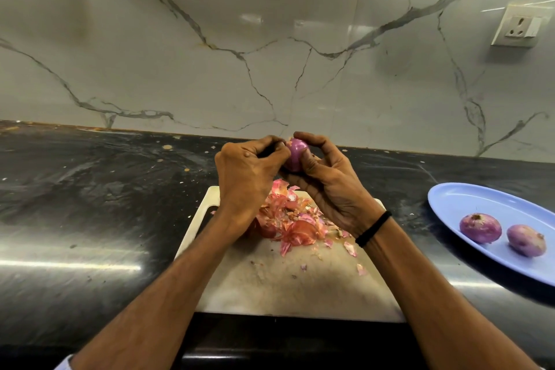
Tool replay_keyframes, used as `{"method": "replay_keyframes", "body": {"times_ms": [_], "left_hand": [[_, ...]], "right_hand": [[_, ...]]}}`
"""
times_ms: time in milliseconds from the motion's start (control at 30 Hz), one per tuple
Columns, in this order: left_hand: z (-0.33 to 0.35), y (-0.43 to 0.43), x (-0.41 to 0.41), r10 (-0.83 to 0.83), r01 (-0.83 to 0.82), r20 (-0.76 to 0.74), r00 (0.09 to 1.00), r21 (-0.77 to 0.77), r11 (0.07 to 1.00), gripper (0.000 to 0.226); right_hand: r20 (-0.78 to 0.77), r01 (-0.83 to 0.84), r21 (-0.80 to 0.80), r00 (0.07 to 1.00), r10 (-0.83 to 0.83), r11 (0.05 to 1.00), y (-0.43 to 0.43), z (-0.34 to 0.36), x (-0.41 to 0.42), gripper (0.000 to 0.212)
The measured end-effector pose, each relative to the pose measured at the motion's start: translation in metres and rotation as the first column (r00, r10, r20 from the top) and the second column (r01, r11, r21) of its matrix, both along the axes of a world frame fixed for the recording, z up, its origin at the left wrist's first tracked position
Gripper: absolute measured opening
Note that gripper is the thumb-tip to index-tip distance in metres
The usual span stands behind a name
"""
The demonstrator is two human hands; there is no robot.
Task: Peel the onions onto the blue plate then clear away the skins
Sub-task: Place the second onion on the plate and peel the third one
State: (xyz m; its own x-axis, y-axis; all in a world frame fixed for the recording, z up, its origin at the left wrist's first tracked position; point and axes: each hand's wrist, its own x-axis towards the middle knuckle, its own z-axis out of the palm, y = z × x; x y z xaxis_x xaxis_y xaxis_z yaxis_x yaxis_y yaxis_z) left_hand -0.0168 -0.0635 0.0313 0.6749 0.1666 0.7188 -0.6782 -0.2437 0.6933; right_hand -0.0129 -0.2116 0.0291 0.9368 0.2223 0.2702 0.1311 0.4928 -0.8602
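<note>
Nearest us, the cream rectangular plastic cutting board (pixel 288 288) is lying on the streaky black stone worktop (pixel 90 219), scuffed and dusted with flakes. Across its far half a heap of papery pink-orange onion skins (pixel 288 219) is piling up, thin, curled and brittle-looking. Something rounder and redder is hiding under the left wrist, and I cannot tell whether it is another onion.

Above the heap the right hand (pixel 327 186) is cradling a glossy, round purple onion (pixel 295 153), fingers curled around its far side. The left hand (pixel 246 171) is working at its top, fingertips pinched together on the skin there. That one is looking nearly bare and smooth.

Off to the right, the pale blue oval plastic plate (pixel 468 204) is carrying two peeled onions (pixel 480 228), matt and slightly streaked, near each other but apart. So I'm judging two done, a third almost there, and all the skin clearing yet to come. Farthest back, the polished grey-veined marble wall (pixel 270 39) is gleaming.
</note>
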Motion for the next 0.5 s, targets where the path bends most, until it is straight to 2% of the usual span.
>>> {"method": "replay_keyframes", "body": {"times_ms": [67,200,367,467,500], "left_hand": [[0.001,0.002,0.002,-0.039,0.035,-0.064,0.997,-0.057,0.998,0.012],[-0.001,0.008,0.009,0.037,-0.05,-0.162,0.986,-0.075,0.996,0.018],[-0.002,0.009,0.012,0.092,-0.088,-0.167,0.982,0.026,0.996,0.026],[0.0,0.007,0.011,0.053,-0.039,-0.178,0.983,0.079,0.996,0.012],[0.001,0.006,0.011,0.033,-0.017,-0.186,0.982,0.086,0.996,0.017]], "right_hand": [[-0.014,-0.022,0.035,1.0,0.022,0.999,0.0,0.0,0.002,0.038],[-0.058,-0.023,0.093,0.998,0.028,0.995,-0.001,-0.002,0.006,0.037],[-0.078,0.022,0.064,0.997,-0.017,0.998,-0.002,0.0,0.005,0.04],[-0.08,0.05,0.036,0.996,-0.047,0.998,-0.003,0.001,0.003,0.042],[-0.076,0.049,0.052,0.996,-0.045,0.997,-0.003,0.001,0.003,0.042]]}}
